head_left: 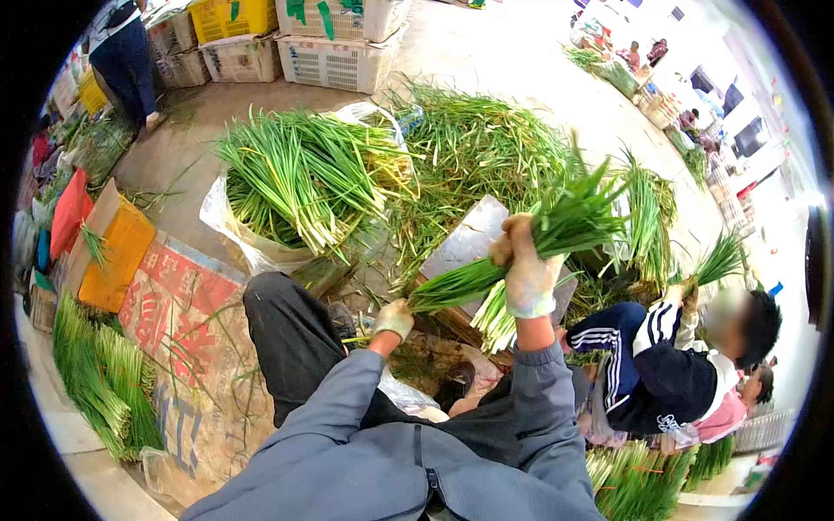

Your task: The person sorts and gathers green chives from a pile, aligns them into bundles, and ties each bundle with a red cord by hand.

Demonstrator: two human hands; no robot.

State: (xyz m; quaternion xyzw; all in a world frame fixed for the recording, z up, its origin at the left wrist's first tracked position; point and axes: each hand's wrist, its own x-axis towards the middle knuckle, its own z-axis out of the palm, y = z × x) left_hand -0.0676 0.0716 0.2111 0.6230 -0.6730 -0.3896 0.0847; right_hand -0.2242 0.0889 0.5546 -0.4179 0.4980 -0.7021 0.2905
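Bkgd crates (328, 62) on floor (236, 97), leaf pile (486, 139) nr, both hands (393, 319) (531, 273) round green bunch (459, 285)

White crates (334, 64): stood stacked at the top, green strips (326, 19) hanging on the upper one.
Yellow crate (228, 21): sat on a pale crate (241, 61), left of them.
Standing person (123, 68): was at upper left, in dark trousers.
Red bag (69, 215): lay at the left, near the orange sheet (117, 262).
Printed sheet (187, 300): covered the floor at left, bearing red lettering.
Co-worker (673, 382): sat at right, in dark, white-striped clothes.
Pink-clad person (723, 421): was beside the co-worker, partly hidden.
Distant people (632, 57): showed small at upper right.
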